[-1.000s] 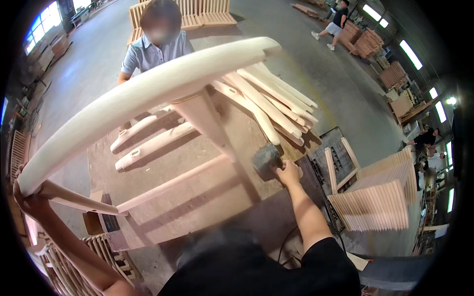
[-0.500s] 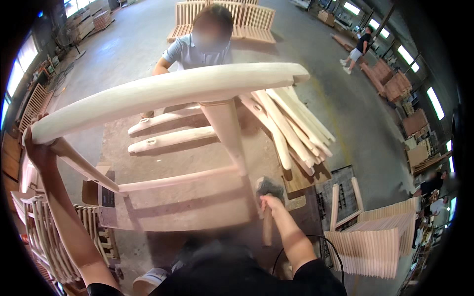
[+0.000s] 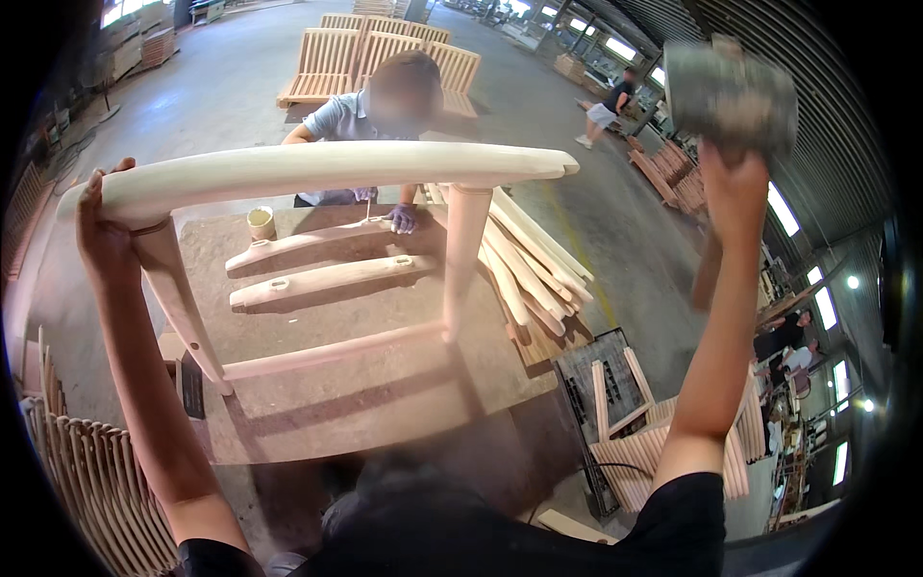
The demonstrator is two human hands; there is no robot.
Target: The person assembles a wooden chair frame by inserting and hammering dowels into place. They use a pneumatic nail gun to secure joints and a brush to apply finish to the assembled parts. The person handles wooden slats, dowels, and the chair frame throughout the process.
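A pale wooden armrest frame (image 3: 336, 173) stands on the table in front of me, with a thick curved top rail, two legs and a thin lower rail. My left hand (image 3: 104, 231) is closed round the left end of that top rail. High at the right, my right hand (image 3: 735, 188) grips a mallet (image 3: 731, 101) by its wooden handle, the blocky grey head well above the frame and apart from it. Behind the frame lie two slotted wooden pieces, a farther one (image 3: 308, 238) and a nearer one (image 3: 332, 285).
Across the table (image 3: 385, 394), a co-worker's gloved hand (image 3: 404, 219) rests by the farther piece; the other holds a thin stick. A cup (image 3: 261, 225) stands nearby. Loose wooden parts (image 3: 534, 260) are piled at the table's right. Slatted wood (image 3: 635, 471) stands lower right, curved parts (image 3: 96, 471) lower left.
My right hand has swung the mallet up from beside the table to high at the right. The frame now stands more upright, its left end still in my left hand. My view has shifted.
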